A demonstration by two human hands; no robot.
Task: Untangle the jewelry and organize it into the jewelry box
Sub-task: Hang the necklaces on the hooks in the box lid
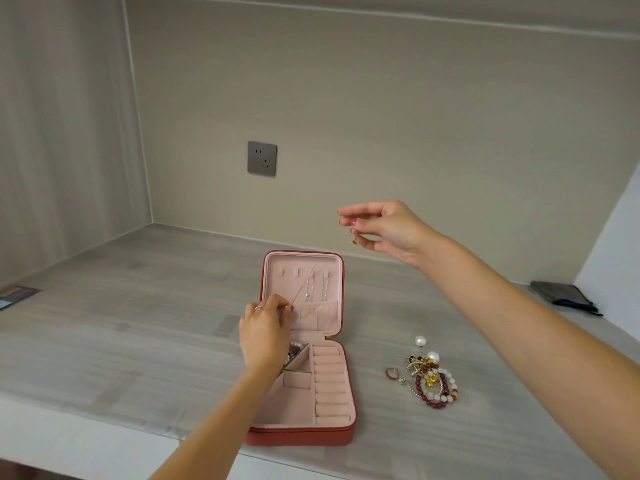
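A red jewelry box (pixel 341 436) with pink lining lies open on the grey counter, its lid (pixel 335 289) upright with two silver chains (pixel 317 289) hanging inside. My left hand (pixel 265 329) hovers over the box's left side, pinching one end of a thin gold necklace with a small gold piece (pixel 287 307). My right hand (pixel 384 232) is raised above and right of the lid, pinching a small gold pendant (pixel 354 241). A tangled pile of jewelry (pixel 433 381) with red and white beads, pearls and gold pieces lies right of the box.
A small ring (pixel 391 373) lies just left of the tangled pile. A dark pouch (pixel 562 296) sits at the far right by the wall. A grey wall socket (pixel 262 158) is behind the box. The counter's front edge runs along the bottom left.
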